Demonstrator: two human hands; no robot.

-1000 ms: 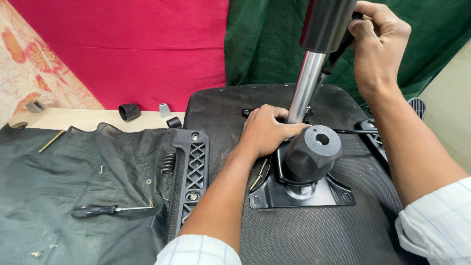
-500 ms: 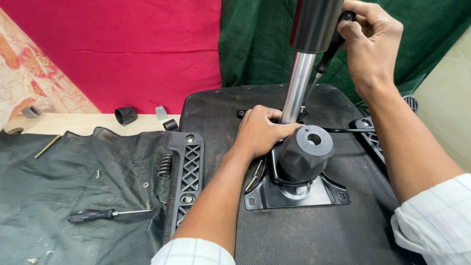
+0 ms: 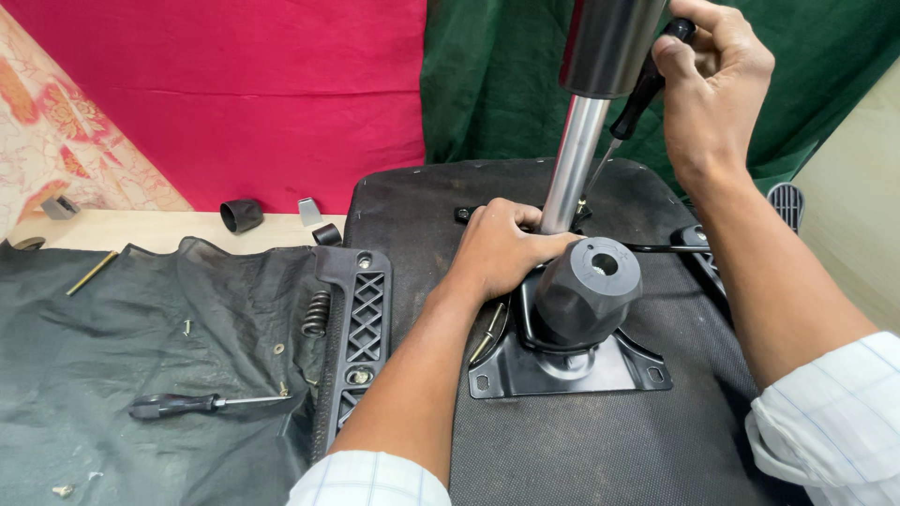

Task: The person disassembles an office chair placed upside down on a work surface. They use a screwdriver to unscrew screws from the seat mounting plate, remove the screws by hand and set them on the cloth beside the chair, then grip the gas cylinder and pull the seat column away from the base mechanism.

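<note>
Screwdriver at work on upturned chair mechanism

Right hand (image 3: 712, 89) fingers wrapped tight round screwdriver (image 3: 637, 98), tip below them beside chrome gas column (image 3: 572, 164). Left hand (image 3: 502, 248) fingers curled, bracing column foot. Risk: tip slipping off fastener toward left knuckles.

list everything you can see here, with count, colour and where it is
gas lift cylinder: 1, silver and black, upright at centre
mechanism plate: 1, black, on seat base
knob: 1, black, on the plate
seat base: 1, black, centre
held screwdriver: 1, black handle, beside cylinder
loose screwdriver: 1, black handle, on sheet
sheet: 1, dark, left
armrest bracket: 1, black, sheet edge
cap: 1, black, by red cloth
left hand: at cylinder foot
right hand: gripping held screwdriver
</note>
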